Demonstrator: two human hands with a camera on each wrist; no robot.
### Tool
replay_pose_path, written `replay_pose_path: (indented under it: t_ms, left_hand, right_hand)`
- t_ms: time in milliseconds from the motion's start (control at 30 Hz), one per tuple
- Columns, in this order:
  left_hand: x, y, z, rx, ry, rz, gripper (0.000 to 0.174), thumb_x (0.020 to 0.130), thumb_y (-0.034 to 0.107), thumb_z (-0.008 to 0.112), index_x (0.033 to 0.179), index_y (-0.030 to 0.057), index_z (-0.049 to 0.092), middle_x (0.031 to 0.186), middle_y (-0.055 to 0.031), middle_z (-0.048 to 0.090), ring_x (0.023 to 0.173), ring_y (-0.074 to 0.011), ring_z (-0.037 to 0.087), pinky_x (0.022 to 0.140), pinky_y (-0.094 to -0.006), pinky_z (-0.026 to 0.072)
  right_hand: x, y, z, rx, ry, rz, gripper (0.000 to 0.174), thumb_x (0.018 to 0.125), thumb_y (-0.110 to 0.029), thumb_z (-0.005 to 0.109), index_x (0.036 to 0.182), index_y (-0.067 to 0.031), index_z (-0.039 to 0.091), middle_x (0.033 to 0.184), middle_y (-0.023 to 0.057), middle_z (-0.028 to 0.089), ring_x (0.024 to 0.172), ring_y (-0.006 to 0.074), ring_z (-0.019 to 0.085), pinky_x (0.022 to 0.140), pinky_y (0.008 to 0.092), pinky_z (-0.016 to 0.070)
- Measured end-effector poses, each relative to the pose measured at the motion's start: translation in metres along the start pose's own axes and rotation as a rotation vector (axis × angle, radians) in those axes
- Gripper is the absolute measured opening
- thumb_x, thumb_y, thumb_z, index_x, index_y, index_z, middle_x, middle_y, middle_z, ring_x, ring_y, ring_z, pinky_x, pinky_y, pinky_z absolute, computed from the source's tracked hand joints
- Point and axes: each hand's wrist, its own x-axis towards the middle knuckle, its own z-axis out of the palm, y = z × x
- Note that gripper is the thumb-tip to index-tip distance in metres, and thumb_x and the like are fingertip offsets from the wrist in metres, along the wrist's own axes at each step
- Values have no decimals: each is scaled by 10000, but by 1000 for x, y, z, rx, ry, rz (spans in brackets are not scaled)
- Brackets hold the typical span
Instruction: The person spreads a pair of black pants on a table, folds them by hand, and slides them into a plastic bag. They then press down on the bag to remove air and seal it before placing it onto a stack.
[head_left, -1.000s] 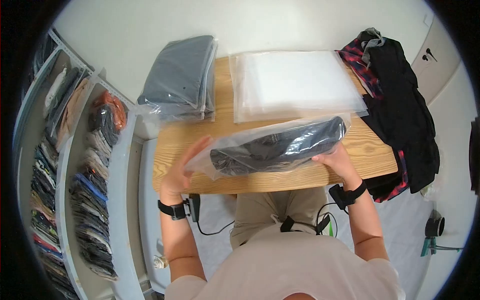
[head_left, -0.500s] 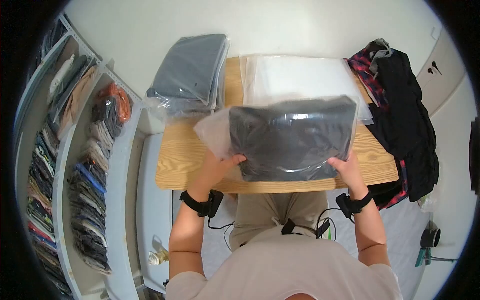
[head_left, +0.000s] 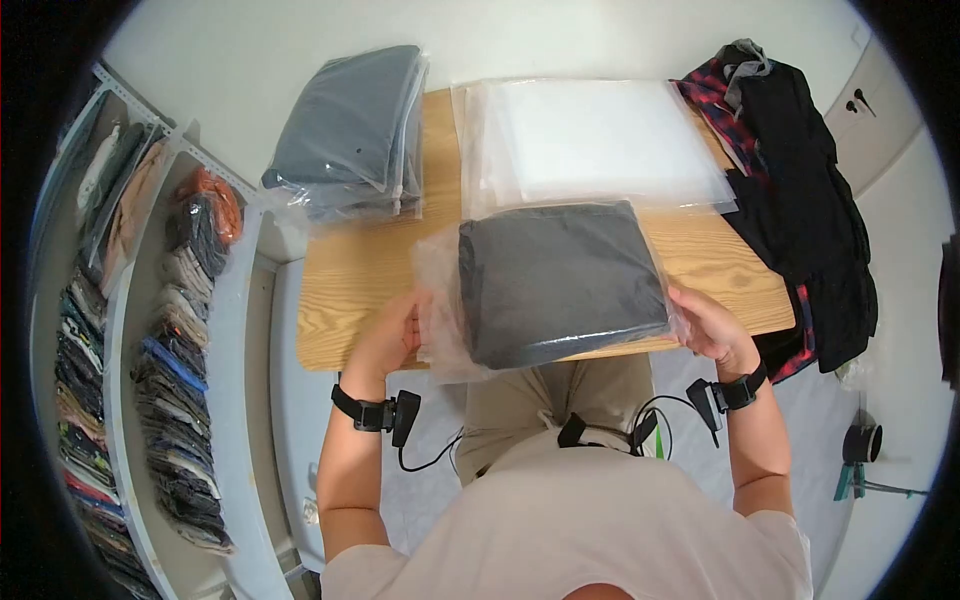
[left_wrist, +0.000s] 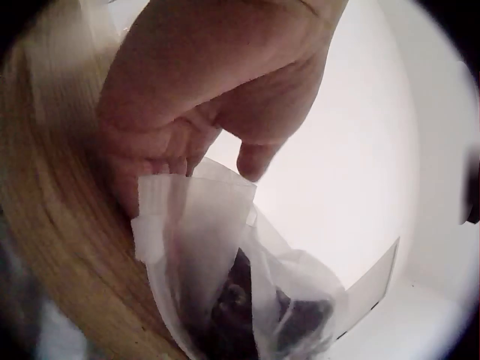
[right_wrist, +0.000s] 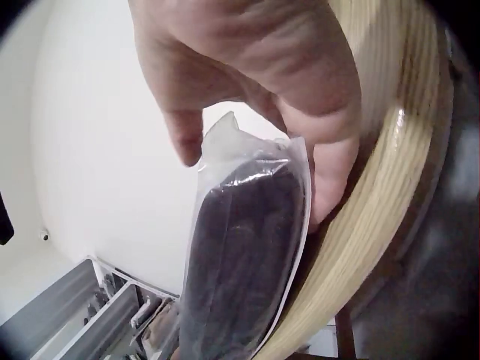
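A clear bag with a folded dark garment lies across the table's front edge, its loose plastic end on the left. At that end, my left hand touches the plastic; the left wrist view shows the left hand with fingers behind the bag's edge and thumb apart. My right hand is at the opposite end. In the right wrist view, the right hand has its fingers along the side of the bagged garment, with the thumb off it. Some fingertips are hidden.
Bagged grey garments are stacked at the table's back left. Flat clear bags lie at the back middle. Black and plaid clothes hang over the right edge. Shelves of folded clothes stand on the left.
The bagged garment went from edge-on to broad face up, then came down nearer my body. Both thumbs have left its top face, and my hands have moved out to its ends.
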Motion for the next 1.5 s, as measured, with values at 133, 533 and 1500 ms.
replay_pose_path:
  t_ms: [133,533,1500]
  left_hand:
    - [-7,19,23,-117,-65,-42,391,971,379,448,1167,50,530,1070,-51,616,907,-162,605,745,-306,506]
    - [0,21,29,-116,154,-35,378,958,294,504,1217,19,528,1117,-48,597,1008,-142,562,852,-294,464]
    - [-59,111,68,-692,-466,787,423,957,345,399,1232,42,507,1193,-135,574,1106,-253,553,920,-399,473]
  right_hand:
    - [-3,-5,26,73,137,-71,413,938,-318,531,1238,-34,522,1131,86,609,958,174,597,793,307,485]
    - [10,23,13,-126,377,-90,324,916,-294,575,1042,2,609,921,55,628,755,109,556,639,261,448]
    - [-14,-78,116,178,-25,-628,571,983,-492,290,1271,-18,421,973,170,644,724,213,674,580,250,559]
